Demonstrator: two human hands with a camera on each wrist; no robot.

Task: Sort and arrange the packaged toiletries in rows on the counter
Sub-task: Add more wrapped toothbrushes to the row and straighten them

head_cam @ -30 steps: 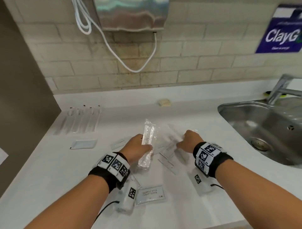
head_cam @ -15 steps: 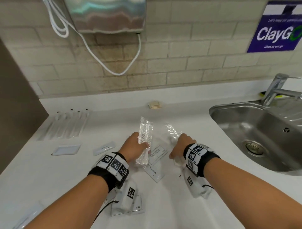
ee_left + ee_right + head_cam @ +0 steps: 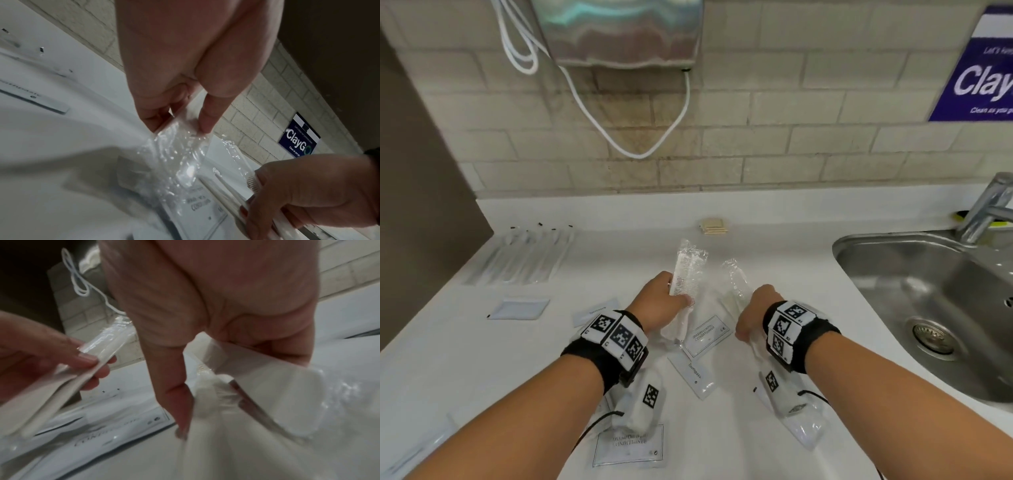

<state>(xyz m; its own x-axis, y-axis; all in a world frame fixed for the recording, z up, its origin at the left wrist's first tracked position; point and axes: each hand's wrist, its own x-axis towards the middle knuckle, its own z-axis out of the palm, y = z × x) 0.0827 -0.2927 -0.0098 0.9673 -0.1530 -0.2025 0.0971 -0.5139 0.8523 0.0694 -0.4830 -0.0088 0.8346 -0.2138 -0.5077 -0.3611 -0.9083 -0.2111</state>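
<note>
Pickup step: my left hand (image 3: 659, 301) grips a wrapped comb (image 3: 686, 274), my right hand (image 3: 755, 313) pinches a clear packet (image 3: 736, 284); next, I judge, a careful carry toward matching rows.

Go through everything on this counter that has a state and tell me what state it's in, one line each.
Left hand: holds the wrapped comb.
Wrapped comb: lifted, sealed in clear plastic.
Right hand: holds a clear packet.
Clear packet: raised off the counter; contents unclear.
Shampoo sachet: flat on the counter, sealed.
Toothpaste sachet: flat, not yet in a row.
Long packets: already lined up side by side.
Faucet: no water running.
</note>
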